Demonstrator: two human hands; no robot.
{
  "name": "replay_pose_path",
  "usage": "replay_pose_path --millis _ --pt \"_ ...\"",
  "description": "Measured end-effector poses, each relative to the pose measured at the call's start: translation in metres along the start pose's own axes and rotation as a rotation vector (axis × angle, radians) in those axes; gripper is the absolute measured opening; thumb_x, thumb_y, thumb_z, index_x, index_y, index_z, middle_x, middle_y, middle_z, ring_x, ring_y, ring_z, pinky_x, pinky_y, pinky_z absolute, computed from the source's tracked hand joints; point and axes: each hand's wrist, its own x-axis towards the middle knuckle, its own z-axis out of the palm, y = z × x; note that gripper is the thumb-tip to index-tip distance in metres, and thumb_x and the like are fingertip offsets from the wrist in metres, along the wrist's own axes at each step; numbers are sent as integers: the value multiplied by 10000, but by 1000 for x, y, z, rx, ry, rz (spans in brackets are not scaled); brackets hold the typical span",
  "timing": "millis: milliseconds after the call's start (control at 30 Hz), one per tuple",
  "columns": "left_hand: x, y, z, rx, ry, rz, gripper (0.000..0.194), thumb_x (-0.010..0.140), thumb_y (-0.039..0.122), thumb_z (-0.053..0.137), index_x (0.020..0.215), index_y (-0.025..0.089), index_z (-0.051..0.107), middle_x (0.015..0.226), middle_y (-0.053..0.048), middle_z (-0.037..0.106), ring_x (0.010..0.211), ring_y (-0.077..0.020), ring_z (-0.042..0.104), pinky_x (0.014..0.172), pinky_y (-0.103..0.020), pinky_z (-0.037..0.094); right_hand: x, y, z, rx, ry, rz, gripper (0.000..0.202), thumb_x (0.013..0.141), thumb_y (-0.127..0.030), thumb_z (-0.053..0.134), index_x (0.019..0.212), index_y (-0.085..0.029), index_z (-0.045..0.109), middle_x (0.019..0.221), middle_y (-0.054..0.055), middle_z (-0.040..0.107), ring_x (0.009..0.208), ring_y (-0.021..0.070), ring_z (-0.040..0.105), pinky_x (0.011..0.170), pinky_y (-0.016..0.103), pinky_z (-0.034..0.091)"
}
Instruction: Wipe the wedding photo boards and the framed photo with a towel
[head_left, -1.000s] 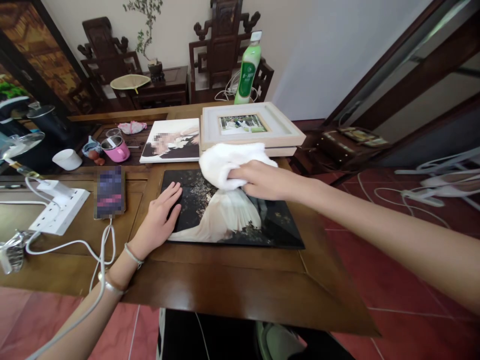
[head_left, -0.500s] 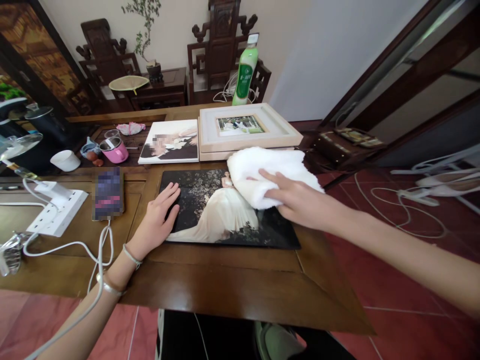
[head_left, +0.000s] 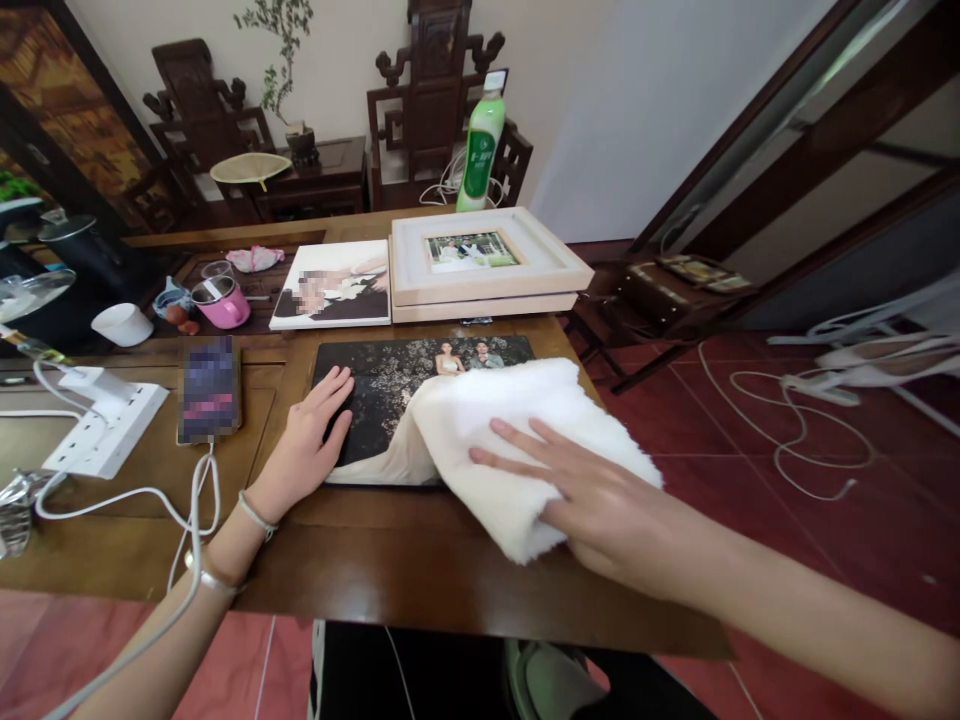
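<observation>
A dark photo panel showing two people, one in a long pale dress, lies flat on the wooden table. On its left edge rests my left hand, fingers stretched out and nothing held. My right hand presses a fluffy white towel onto the panel, fingers spread over the cloth and the thumb side tucked at its fold. The towel hides the right part of the panel and hangs past its front edge.
Behind the panel lie a white-edged photo print and stacked pale wooden frames, with a green bottle behind. To the left are a phone, a power strip, a pink mug and loose white cables.
My right hand has brought the towel toward me, from the panel's upper right to its lower right, uncovering the two pictured people. My left hand stays on the left edge.
</observation>
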Motion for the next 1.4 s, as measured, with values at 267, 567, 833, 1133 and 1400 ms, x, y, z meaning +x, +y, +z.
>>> replay_pose_path --millis 267,567,833,1133,1400 --pt "0 2 -2 -4 0 -1 440 973 298 400 1381 171 505 1490 -135 457 1428 -258 348 1144 -536 309 24 94 -11 -109 -45 259 452 658 33 449 959 -180 711 1506 115 409 1334 330 443 1082 532 414" --pt "0 1 -1 8 -1 4 450 974 298 392 1384 146 497 1492 -148 451 1431 -255 344 1147 -523 312 31 73 -11 -165 -53 344 507 651 46 457 1028 -183 707 1475 110 462 1318 378 453 1005 570 474" --pt "0 2 -1 8 5 3 437 975 296 395 1382 178 502 1490 -133 458 1427 -252 351 1146 -529 308 -12 -31 12 -117 113 101 323 684 56 439 643 -192 641 1482 114 449 1442 380 179 1108 664 313" --pt "0 2 -2 16 -3 9 445 972 289 395 1386 163 498 1490 -143 455 1429 -258 347 1145 -531 313 -4 -3 10 -69 77 106 411 600 70 411 746 -194 690 1475 69 468 1444 323 211 1130 625 296" --pt "0 1 -1 0 -2 -1 442 973 301 397 1378 161 507 1488 -141 458 1430 -261 345 1147 -533 306 35 84 -7 -126 -15 284 484 654 30 475 1006 -222 692 1488 71 456 1349 328 426 1076 540 417"
